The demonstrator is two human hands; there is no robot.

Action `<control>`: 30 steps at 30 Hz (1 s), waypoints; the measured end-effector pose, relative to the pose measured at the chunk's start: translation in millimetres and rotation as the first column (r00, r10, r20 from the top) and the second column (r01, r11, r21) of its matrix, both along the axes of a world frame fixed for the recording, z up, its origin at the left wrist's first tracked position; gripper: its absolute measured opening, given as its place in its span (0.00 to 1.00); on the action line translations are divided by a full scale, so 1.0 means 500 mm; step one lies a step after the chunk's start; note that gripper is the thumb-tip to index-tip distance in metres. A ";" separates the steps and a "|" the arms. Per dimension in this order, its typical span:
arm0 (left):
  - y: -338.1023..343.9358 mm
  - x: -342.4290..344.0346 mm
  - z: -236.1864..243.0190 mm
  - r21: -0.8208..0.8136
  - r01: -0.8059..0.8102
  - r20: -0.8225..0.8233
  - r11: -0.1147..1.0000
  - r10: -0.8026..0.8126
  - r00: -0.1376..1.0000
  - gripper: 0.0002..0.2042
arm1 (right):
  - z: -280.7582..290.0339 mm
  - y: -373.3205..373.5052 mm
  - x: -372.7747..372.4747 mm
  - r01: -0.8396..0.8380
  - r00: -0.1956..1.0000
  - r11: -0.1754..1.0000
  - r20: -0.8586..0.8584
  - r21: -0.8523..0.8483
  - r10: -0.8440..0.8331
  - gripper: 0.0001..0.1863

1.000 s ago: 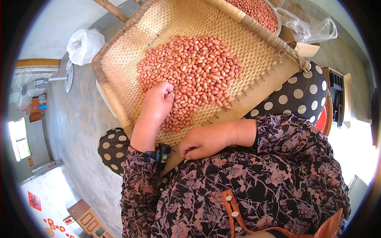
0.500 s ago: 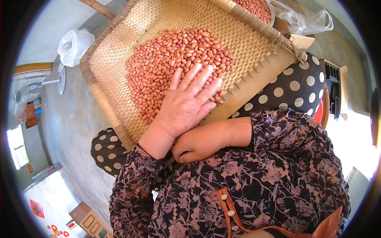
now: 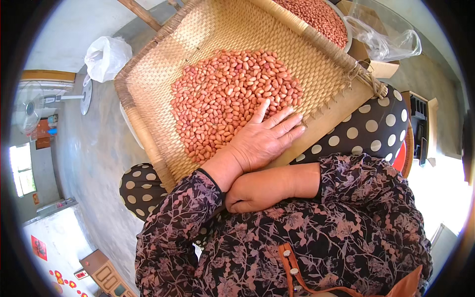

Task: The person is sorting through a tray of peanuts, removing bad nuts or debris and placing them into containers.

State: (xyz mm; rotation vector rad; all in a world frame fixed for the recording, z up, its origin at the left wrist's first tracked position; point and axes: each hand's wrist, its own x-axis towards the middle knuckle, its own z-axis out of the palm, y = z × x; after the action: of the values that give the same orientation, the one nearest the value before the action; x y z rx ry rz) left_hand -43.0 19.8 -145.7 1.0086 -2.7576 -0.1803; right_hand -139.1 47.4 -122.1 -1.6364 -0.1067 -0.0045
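A woven tray (image 3: 148, 89) rests across my lap, holding a broad pile of pink-skinned peanuts (image 3: 213, 99). My left hand (image 3: 260, 141) lies open over the lower right part of the pile, fingers spread, fingertips at the peanuts near the tray's near-side strip. Just below it, my right hand (image 3: 255, 193) is curled closed at the tray's near edge, against my body; whatever its fingers may hold is hidden.
Behind the tray's right rim are a metal basin (image 3: 346, 27) of peanuts, a cardboard box (image 3: 383, 69) and a clear plastic bag (image 3: 391, 44). A white bag (image 3: 106, 59) and a standing fan (image 3: 32, 106) are at left. Polka-dot-covered knees (image 3: 371, 131) support the tray.
My left hand, earlier curled at the pile's left, spread out and has since slid rightward and down across the peanuts. My right hand stays curled at the near edge.
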 end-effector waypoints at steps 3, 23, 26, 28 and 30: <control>-0.005 0.000 -0.001 -0.031 0.005 0.005 1.000 -0.005 1.000 0.21 | -0.003 0.002 -0.001 0.000 1.000 1.000 0.024 -0.023 0.000 0.11; -0.082 0.124 -0.007 -0.058 -0.466 -0.121 0.883 0.457 0.881 0.14 | -0.011 0.003 -0.009 0.023 0.998 0.998 0.058 -0.057 -0.020 0.11; -0.092 0.131 -0.007 -0.042 -0.509 -0.197 0.860 0.492 0.848 0.15 | -0.005 0.000 -0.009 0.013 0.999 0.996 0.032 -0.092 -0.010 0.12; -0.101 0.122 -0.011 -0.005 -0.581 -0.273 0.814 0.558 0.783 0.16 | 0.000 -0.007 -0.011 0.010 1.000 0.993 0.011 -0.121 -0.009 0.12; -0.109 0.061 0.026 -0.074 -0.460 -0.149 0.885 0.446 0.882 0.18 | 0.008 -0.014 -0.018 0.010 1.000 0.991 0.000 -0.131 -0.010 0.12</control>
State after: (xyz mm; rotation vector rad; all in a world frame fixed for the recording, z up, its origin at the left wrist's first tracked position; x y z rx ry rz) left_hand -12.7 -34.9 -132.5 1.5170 -2.3080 -0.0214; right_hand -147.9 40.4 -118.1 -1.7682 -0.1004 -0.0048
